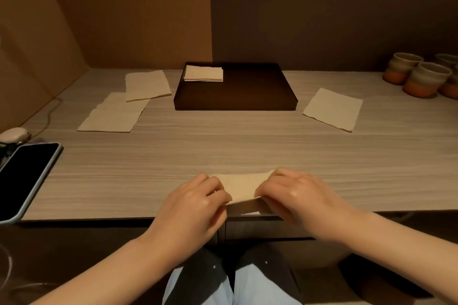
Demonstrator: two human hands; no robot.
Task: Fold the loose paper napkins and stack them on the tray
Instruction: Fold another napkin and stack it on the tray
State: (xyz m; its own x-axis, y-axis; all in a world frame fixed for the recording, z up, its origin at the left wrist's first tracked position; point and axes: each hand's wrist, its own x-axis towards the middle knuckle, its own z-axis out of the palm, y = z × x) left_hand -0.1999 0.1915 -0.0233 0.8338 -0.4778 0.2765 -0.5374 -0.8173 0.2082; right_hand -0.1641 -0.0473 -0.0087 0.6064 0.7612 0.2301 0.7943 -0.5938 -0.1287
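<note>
A beige paper napkin (241,187) lies at the table's near edge, its near edge lifted. My left hand (195,208) pinches its left side and my right hand (295,195) pinches its right side. A dark brown tray (235,100) stands at the back centre, with a small stack of folded napkins (203,73) in its far left corner. Two loose napkins overlap to the left of the tray, one nearer (112,114) and one farther (147,84). Another loose napkin (333,108) lies flat to the right of the tray.
A phone (23,178) with a dark screen lies at the left edge, a small white case (13,134) and a cable behind it. Several ceramic cups (426,78) stand at the back right. Wooden walls close in the back and left.
</note>
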